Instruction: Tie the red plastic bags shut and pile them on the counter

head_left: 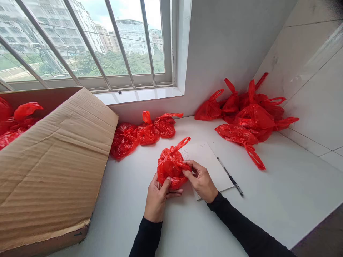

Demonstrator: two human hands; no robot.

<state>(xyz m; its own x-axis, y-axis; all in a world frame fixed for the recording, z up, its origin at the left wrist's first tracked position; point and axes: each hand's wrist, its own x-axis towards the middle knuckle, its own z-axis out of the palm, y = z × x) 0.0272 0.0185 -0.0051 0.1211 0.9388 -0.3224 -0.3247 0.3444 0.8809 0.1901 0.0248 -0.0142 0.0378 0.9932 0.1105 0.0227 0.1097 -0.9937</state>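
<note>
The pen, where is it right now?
In the head view, the pen lies right of centre on the white table, beside the right edge of the notepad.

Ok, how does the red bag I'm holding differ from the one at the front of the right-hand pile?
The held bag is between your left hand and right hand; the front bag lies free of both. The held bag's loop points away from you; the front bag's trails toward you over the tabletop. Both are shiny red plastic.

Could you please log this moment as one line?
left hand: holding red bag | right hand: pinching same bag's right side | pen: at notebook's right edge | cardboard box: far left
</note>
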